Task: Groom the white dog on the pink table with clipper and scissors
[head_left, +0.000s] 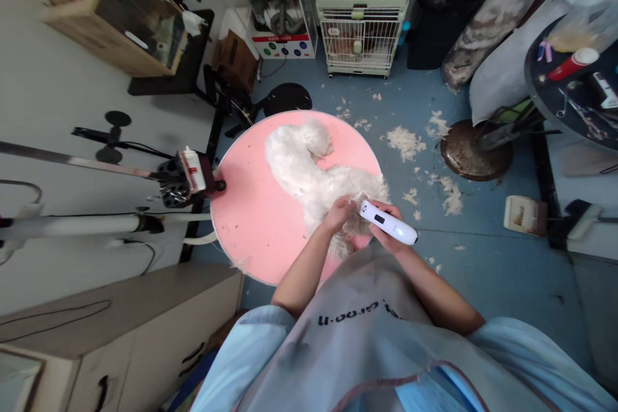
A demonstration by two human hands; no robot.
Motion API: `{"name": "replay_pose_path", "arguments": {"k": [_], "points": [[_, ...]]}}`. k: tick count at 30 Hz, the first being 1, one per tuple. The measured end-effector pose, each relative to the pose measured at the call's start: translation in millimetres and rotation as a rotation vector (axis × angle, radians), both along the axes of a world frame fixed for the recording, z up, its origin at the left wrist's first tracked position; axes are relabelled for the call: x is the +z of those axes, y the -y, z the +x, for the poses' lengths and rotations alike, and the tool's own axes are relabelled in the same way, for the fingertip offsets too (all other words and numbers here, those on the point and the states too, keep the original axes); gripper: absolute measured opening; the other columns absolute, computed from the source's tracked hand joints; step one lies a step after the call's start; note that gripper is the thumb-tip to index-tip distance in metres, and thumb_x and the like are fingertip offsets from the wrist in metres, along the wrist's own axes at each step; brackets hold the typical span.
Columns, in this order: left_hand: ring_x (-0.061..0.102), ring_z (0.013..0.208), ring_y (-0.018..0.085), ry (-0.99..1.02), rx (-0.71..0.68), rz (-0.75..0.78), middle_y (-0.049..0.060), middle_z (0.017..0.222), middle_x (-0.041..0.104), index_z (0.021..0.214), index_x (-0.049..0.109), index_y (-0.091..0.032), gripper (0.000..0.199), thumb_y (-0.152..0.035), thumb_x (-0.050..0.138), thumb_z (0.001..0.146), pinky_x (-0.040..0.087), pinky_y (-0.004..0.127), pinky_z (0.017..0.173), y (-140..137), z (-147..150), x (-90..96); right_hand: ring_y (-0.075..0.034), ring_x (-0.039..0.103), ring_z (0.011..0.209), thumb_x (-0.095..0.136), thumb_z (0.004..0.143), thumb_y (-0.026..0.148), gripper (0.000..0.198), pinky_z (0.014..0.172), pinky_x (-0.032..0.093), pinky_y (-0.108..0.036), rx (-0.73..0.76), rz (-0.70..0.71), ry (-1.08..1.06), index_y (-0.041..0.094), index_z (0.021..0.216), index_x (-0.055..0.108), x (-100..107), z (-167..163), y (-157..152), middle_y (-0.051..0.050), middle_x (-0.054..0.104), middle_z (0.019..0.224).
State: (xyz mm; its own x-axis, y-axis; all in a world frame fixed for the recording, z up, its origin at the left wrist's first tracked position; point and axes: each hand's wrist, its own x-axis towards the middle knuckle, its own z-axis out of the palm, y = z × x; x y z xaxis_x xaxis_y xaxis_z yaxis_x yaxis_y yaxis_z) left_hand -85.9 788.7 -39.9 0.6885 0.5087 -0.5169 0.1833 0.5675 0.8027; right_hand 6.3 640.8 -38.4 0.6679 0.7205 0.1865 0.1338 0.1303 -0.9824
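Note:
A white dog (299, 167) is on the round pink grooming table (246, 206), with its body curved and its head end toward the far side. In my right hand (390, 241) is a white hair clipper (393, 224) with a dark panel. The clipper's head points left, against the fur at the dog's rear. My left hand (342, 211) is beside the clipper head, its fingers curled into the fur at the dog's hind part. Exactly which part those fingers grip is hidden.
Clumps of cut fur (405, 141) lie on the blue floor. To the left, a tool holder (181, 177) hangs at the table's edge. A dark round side table (555, 84) with scissors is at right. Cages (360, 42) and a black bin (447, 19) stand behind.

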Motion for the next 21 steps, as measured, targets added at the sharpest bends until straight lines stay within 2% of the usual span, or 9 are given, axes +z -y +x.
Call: {"name": "replay_pose_path", "arguments": {"k": [12,16,21], "points": [[0.051,0.063,0.012,-0.014,0.013,-0.037,0.001,0.065,0.060,0.071,0.066,-0.013,0.030,-0.039,0.077,0.062,0.039,0.025,0.066,0.2,-0.3,-6.5,-0.028,0.064,0.120,0.073,0.081,0.028,0.037,0.102,0.052,-0.051,0.056,0.006,-0.010,0.027,0.111,0.052,1.5,0.7,1.7,-0.010,0.067,0.127],[0.051,0.060,0.012,0.026,0.004,-0.092,0.001,0.063,0.061,0.069,0.065,-0.013,0.032,-0.041,0.078,0.062,0.040,0.026,0.065,1.3,-1.1,-8.1,-0.029,0.067,0.115,0.076,0.077,0.028,0.042,0.098,0.055,-0.049,0.020,0.002,0.006,0.029,0.111,0.051,-0.4,-2.7,6.2,-0.007,0.068,0.126],[0.054,0.065,0.013,0.043,0.039,-0.124,0.001,0.068,0.063,0.074,0.068,-0.013,0.026,-0.033,0.079,0.060,0.042,0.026,0.070,1.7,-1.1,-6.4,-0.031,0.065,0.119,0.076,0.078,0.029,0.040,0.101,0.053,-0.051,0.010,0.007,0.026,0.029,0.110,0.053,-2.5,-1.3,0.9,-0.008,0.068,0.125]]}}
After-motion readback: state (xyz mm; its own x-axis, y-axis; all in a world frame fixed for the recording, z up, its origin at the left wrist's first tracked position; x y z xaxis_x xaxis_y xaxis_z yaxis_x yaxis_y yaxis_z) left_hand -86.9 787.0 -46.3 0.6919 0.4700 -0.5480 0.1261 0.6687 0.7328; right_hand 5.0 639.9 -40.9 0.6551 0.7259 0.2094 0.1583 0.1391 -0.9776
